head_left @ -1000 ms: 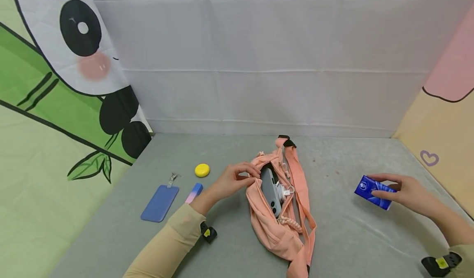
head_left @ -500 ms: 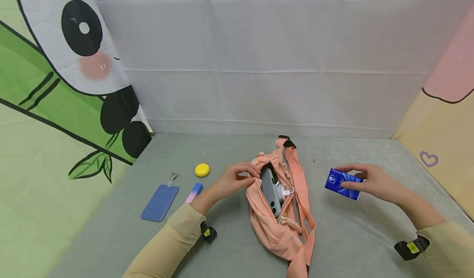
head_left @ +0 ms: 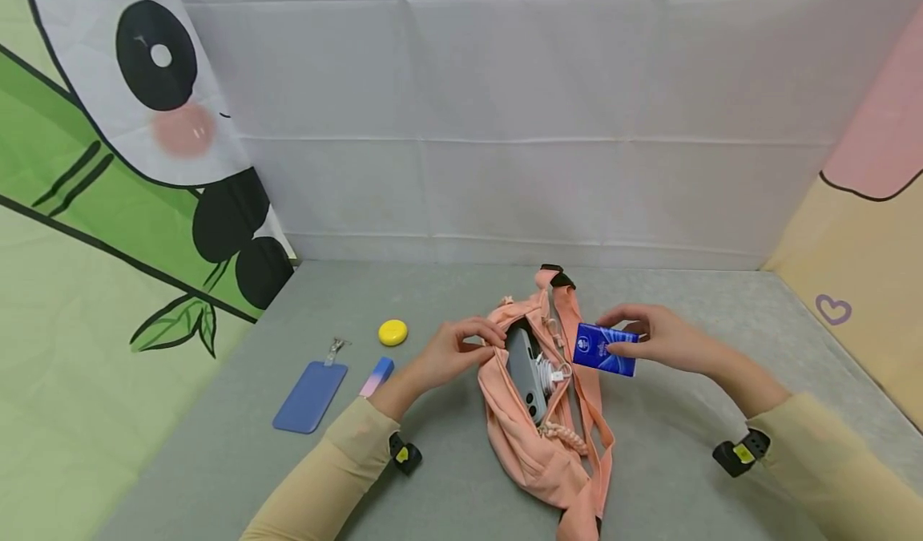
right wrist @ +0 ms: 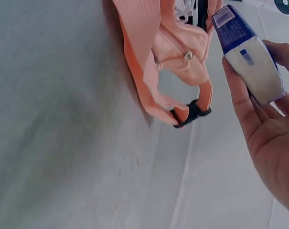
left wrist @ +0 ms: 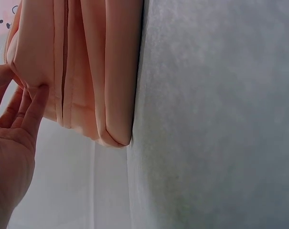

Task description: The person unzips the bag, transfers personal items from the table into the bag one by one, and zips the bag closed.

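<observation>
A pink waist bag (head_left: 515, 437) lies on the table with its main pocket unzipped. Inside it a grey phone (head_left: 527, 377) and a coiled white cable (head_left: 546, 374) show through the opening. My left hand (head_left: 452, 357) pinches the left edge of that opening between thumb and fingers; the left wrist view has the pinched bag fabric (left wrist: 37, 52) too. My right hand (head_left: 667, 339) grips a blue tissue pack (head_left: 597, 349) by its right end. The pack hangs over the bag's right side and overlaps the strap (head_left: 590, 389) in the head view. Its white end faces the right wrist camera.
Left of the bag lie a blue card holder (head_left: 311, 397) with a metal clip, a yellow round case (head_left: 392, 333) and a small blue-and-pink block (head_left: 377, 376), partly behind the left forearm. A white cloth wall (head_left: 505, 124) closes off the table's back.
My right hand has carried the tissue pack leftward, from the table's right side to the bag's right edge. The left hand keeps its pinch on the bag in the same place.
</observation>
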`<state>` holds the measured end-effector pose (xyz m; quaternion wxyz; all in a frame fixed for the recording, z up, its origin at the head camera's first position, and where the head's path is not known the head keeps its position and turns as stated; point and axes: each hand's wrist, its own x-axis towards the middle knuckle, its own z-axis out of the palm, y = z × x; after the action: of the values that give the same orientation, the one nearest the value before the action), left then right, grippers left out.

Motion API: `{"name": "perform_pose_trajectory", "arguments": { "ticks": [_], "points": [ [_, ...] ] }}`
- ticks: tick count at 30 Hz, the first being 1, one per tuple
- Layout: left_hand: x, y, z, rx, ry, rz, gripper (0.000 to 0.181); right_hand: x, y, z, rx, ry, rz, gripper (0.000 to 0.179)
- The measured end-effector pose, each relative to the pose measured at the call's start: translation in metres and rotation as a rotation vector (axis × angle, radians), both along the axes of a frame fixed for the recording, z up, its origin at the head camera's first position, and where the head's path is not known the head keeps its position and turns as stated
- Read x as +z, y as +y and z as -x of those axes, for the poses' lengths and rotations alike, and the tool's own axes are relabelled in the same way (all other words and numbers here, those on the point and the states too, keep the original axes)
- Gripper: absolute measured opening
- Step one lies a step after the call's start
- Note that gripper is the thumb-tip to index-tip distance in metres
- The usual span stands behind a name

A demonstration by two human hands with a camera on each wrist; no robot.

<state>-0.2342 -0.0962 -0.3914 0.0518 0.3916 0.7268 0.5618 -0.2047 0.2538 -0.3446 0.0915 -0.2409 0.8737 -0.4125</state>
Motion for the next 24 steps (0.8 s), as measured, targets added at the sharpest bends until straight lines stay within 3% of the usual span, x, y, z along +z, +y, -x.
{"name": "perform_pose_trajectory", "arguments": {
  "ticks": [6,12,20,24],
  "points": [
    [-0.004,0.000,0.003,0.009,-0.009,0.012,0.013,-0.002,-0.025,0.008,0.065,0.012,0.007,0.036],
    [-0.002,0.001,0.003,0.014,-0.017,0.028,0.014,-0.003,-0.043,0.014,0.060,0.008,-0.002,0.037],
    [0.021,0.004,-0.012,0.006,-0.006,0.012,0.012,-0.010,-0.059,0.024,0.092,0.014,-0.007,0.035],
    [0.021,0.006,-0.011,0.007,-0.010,0.003,0.012,-0.013,-0.063,0.028,0.113,0.003,0.014,0.034]
  ]
}}
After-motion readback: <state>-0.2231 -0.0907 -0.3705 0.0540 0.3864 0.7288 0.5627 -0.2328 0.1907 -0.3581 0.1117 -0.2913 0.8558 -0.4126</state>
